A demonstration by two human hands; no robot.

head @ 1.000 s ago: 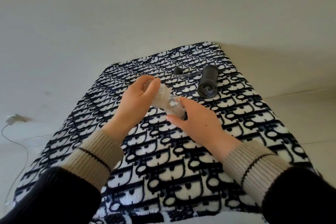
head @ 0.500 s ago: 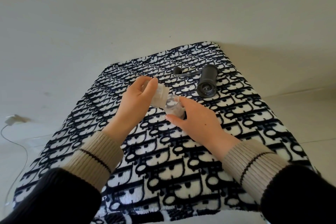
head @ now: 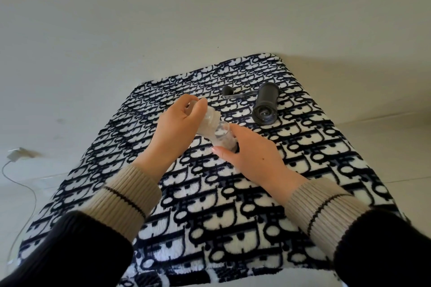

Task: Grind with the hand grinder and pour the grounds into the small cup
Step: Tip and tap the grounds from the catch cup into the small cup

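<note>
The left hand [head: 173, 129] grips a clear jar [head: 206, 124], tipped into the small cup [head: 222, 136]. The right hand [head: 253, 155] fingers wrap the cup on the blanket [head: 233, 205]. If either wobbles, grounds could spill. The grinder [head: 265, 103] lies behind.

Two hands: left hand [head: 177, 128], right hand [head: 251, 154]. Two clear containers: one translucent plastic jar [head: 210, 124], one small clear cup [head: 224, 137]. One black cylindrical hand grinder [head: 265, 106], one metal crank handle [head: 235, 95], one black-and-white patterned plush blanket [head: 210, 216], and what looks like one white charger cable [head: 18, 170].
</note>
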